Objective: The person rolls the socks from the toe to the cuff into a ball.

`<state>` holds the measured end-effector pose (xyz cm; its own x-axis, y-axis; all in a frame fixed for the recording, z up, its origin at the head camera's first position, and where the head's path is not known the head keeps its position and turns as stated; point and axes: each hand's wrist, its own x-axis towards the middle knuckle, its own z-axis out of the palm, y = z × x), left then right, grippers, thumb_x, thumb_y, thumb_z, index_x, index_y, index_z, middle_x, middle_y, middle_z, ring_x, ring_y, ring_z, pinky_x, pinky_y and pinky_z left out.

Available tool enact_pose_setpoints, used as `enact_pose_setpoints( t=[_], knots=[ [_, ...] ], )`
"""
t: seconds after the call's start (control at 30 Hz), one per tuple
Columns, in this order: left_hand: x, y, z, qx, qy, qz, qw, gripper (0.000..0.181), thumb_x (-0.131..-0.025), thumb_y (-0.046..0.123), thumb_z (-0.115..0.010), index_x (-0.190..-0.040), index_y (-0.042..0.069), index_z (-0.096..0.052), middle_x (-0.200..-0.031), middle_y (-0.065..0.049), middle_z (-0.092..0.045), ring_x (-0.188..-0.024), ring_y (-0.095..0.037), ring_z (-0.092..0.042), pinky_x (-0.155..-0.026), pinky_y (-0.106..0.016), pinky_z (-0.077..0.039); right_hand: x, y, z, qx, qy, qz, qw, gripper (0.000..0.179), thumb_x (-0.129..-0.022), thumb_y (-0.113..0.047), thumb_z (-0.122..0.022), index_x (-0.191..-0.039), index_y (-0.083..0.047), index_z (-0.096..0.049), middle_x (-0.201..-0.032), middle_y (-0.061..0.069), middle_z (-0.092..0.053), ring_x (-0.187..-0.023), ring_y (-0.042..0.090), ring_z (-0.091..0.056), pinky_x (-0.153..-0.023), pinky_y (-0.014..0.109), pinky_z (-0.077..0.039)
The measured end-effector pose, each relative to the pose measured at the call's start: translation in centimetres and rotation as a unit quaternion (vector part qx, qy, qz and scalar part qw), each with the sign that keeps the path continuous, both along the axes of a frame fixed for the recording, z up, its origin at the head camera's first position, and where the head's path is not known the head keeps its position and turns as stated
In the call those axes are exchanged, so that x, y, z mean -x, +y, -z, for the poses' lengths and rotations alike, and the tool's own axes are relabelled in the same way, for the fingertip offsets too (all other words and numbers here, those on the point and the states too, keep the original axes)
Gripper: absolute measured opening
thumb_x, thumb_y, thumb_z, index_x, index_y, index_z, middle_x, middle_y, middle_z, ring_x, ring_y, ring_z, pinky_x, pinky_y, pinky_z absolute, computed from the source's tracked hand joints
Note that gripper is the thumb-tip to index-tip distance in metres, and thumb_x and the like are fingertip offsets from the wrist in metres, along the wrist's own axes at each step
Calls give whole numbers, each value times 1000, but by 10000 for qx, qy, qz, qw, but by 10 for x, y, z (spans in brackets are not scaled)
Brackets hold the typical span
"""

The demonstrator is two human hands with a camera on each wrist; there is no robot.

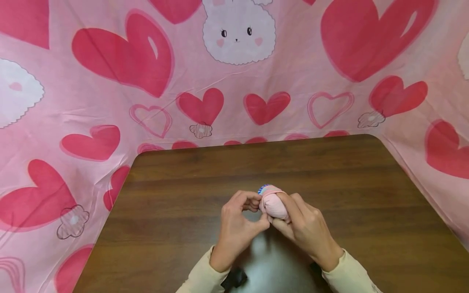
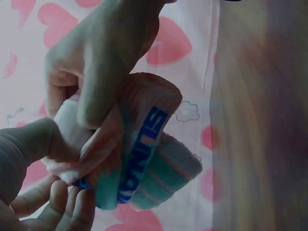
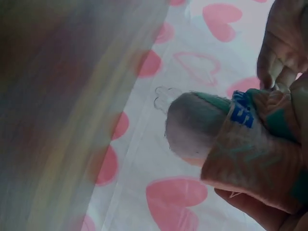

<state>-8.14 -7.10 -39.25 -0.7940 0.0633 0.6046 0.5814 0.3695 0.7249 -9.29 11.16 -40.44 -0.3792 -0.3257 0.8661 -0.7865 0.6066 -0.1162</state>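
Both hands hold a bundled pair of pink socks (image 1: 275,206) above the table. Teal stripes and blue lettering mark the sock cuff (image 2: 139,154) in the left wrist view, and a grey-and-teal rolled end (image 2: 174,166) sticks out past it. My left hand (image 1: 238,219) pinches the near edge of the fabric between thumb and fingers. From the other side my right hand (image 1: 309,226) grips the bundle, its index finger lying along the pale rolled part. In the right wrist view, a rounded grey end (image 3: 192,125) emerges from the cuff, while much of the right hand is out of frame.
Beneath the hands lies a brown wooden table (image 1: 176,203) with rounded far corners. A pink cloth (image 1: 227,77) printed with hearts and rabbit faces hangs around its back and sides. Something dark (image 1: 235,278) shows by the left wrist.
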Motion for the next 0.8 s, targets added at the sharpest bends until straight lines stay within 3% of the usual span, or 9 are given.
enact_pose_setpoints(
  t=[0.07,0.17,0.3,0.4,0.5,0.6,0.67,0.7,0.8],
  knots=[
    [1,3,2,-125,115,-102,9998,33,-68,-4,-75,-95,14,-68,-86,5,-64,-71,-11,-64,-63,-25,-55,-3,-3,-4,66,168,-26,9998,37,-99,-28,-57,-108,7,-65,-79,5,-51,-54,8,-44,-42,23,-42],
    [5,5,6,-686,113,78,9976,34,-69,-12,-68,-95,11,-68,-89,0,-64,-71,-15,-64,-63,-28,-56,-4,-7,-9,47,468,-37,9989,35,-100,-25,-58,-105,9,-65,-81,9,-55,-56,14,-52,-44,28,-48],
    [9,4,12,-1573,-316,449,9860,36,-70,-20,-66,-95,5,-70,-88,-6,-67,-72,-18,-62,-64,-30,-56,-5,-7,-14,-76,798,-138,9967,37,-101,-27,-59,-102,10,-65,-84,13,-61,-64,22,-61,-49,34,-53],
    [12,3,14,-1551,-453,372,9861,32,-74,-19,-65,-93,6,-74,-85,-5,-70,-72,-14,-62,-63,-27,-54,-5,-4,-17,-76,986,-267,9947,39,-102,-28,-60,-100,10,-65,-85,14,-63,-65,23,-62,-50,35,-53],
    [13,2,12,-1187,-459,123,9918,30,-78,-16,-61,-87,9,-76,-82,0,-69,-69,-12,-61,-58,-27,-52,-5,1,-22,-116,1114,-310,9932,43,-103,-31,-58,-101,10,-66,-87,16,-64,-67,26,-64,-52,38,-55],
    [14,1,10,-972,-879,77,9913,28,-82,-13,-57,-80,10,-73,-75,5,-65,-64,-10,-58,-55,-26,-49,-5,5,-27,-193,1099,-308,9933,43,-104,-33,-56,-101,8,-67,-91,16,-66,-69,27,-65,-52,39,-55],
    [14,0,8,-1197,-1561,452,9794,25,-83,-13,-54,-76,6,-69,-69,5,-58,-60,-10,-52,-52,-23,-43,-6,7,-29,-258,1004,-293,9942,39,-104,-31,-56,-102,6,-68,-93,16,-66,-69,26,-66,-52,39,-55],
    [14,-1,7,-1434,-1984,717,9669,23,-82,-14,-52,-75,2,-66,-68,4,-56,-60,-11,-50,-52,-23,-40,-6,9,-30,-275,931,-293,9948,38,-104,-31,-56,-102,5,-68,-95,15,-66,-68,25,-65,-51,39,-54],
    [15,-5,5,-2229,-3148,1550,9095,17,-80,-18,-49,-72,-5,-56,-68,0,-48,-64,-15,-44,-56,-25,-37,-6,12,-31,-319,616,-356,9970,34,-103,-30,-56,-103,1,-69,-98,14,-66,-66,23,-65,-49,37,-54]
  ],
)
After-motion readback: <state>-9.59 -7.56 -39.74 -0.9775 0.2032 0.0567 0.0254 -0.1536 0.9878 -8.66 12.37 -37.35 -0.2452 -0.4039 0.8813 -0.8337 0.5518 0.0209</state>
